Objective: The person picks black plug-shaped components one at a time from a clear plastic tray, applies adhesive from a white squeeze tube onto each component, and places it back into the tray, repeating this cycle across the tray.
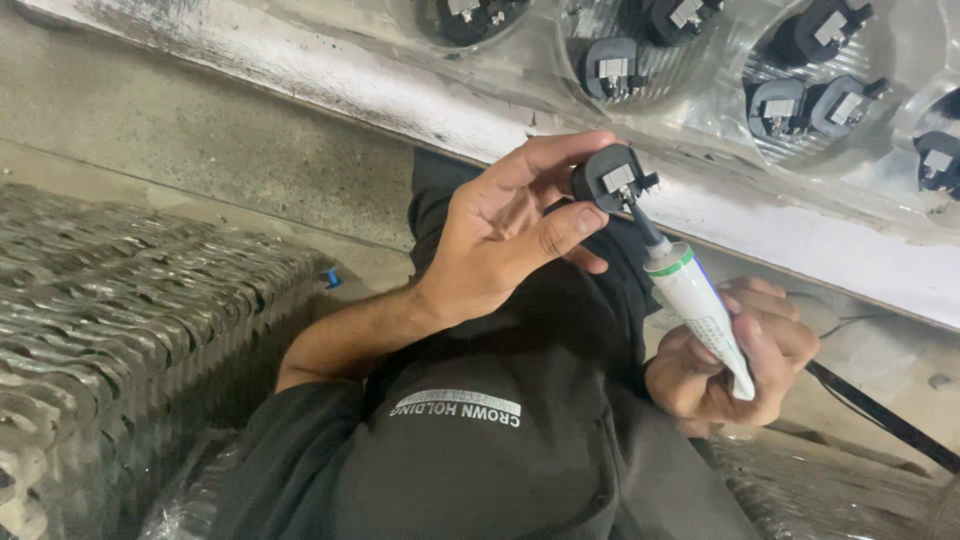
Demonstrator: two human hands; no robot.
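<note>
The black plug part (610,178) sits pinched in my left hand (500,235), metal contacts up so the white tube (700,310) gripped in my right hand (735,365) can reach them with its nozzle.

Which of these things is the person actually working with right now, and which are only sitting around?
In use:
- left hand holding a small black part
- right hand holding a white tube, its nozzle at the part

Lying about:
- clear tray with more black parts
- stacked trays on the left
- black cable
</note>
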